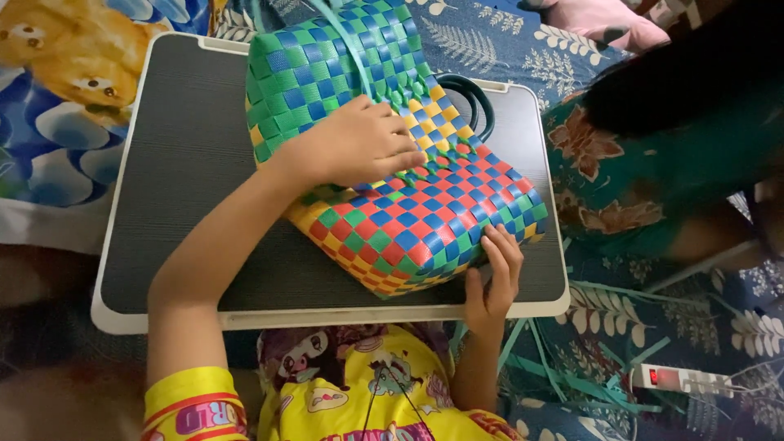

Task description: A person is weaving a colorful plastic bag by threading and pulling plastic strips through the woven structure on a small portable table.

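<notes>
A woven plastic basket (425, 212) in red, blue, green and yellow checks lies on its side on a dark lap table (188, 163). My left hand (363, 143) rests flat on the basket's upper side, fingers curled over the weave. My right hand (494, 273) presses against the basket's near right corner with its fingers spread on the strips. The basket's green and blue top part (327, 65) points away from me, with a teal handle strap rising from it.
Another person in a green floral garment (645, 171) sits at the right. Loose teal plastic strips (572, 376) and a white power strip (686, 380) lie on the floral bedsheet at lower right. A dark round ring (478, 98) shows behind the basket.
</notes>
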